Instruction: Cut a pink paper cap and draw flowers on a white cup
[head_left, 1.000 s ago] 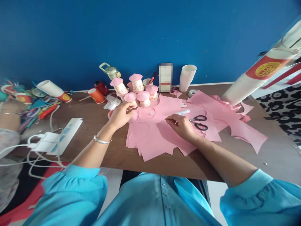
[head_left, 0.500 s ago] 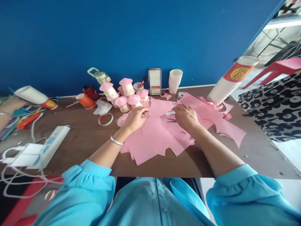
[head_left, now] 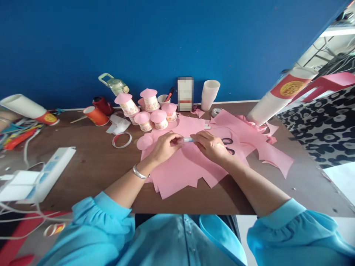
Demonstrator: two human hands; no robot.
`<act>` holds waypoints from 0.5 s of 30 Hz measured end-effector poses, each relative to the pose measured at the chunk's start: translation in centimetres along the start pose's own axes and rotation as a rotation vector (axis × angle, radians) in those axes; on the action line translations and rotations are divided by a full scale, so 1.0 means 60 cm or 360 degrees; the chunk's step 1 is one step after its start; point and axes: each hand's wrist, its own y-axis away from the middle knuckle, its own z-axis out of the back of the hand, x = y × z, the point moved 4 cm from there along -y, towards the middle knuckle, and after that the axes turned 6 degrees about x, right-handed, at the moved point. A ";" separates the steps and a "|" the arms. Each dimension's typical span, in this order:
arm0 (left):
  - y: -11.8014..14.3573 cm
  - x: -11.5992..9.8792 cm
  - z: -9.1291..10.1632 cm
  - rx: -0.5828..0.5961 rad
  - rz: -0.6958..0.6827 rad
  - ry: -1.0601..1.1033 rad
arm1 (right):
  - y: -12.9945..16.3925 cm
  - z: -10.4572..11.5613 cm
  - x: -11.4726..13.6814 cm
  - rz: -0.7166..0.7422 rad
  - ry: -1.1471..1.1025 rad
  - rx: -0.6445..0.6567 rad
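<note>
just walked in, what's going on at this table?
A person in blue sleeves holds a small glue stick between both hands: left hand on one end, right hand on the other, above a pile of pink paper. Scissors lie beside the right hand. Pink-capped paper cups stand behind, near the blue wall.

Bright, even daylight falls from the right; shadows are soft. Edges bow and smear with wide-angle distortion; the centre stays fairly sharp.
</note>
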 end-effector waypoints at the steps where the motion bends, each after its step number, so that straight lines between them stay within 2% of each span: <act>1: 0.000 -0.002 0.001 -0.0002 -0.0025 -0.0037 | 0.000 0.000 0.000 0.0020 0.0062 0.0002; 6: 0.004 -0.006 0.003 -0.0042 -0.0116 -0.0135 | -0.001 0.007 0.009 0.0076 0.0325 -0.0011; 10: 0.009 -0.013 0.001 -0.0032 -0.0185 -0.0229 | -0.002 0.016 0.024 0.0127 0.0464 0.0055; 15: 0.015 -0.020 -0.003 -0.0043 -0.0279 -0.0325 | -0.002 0.020 0.033 0.0174 0.0401 0.0121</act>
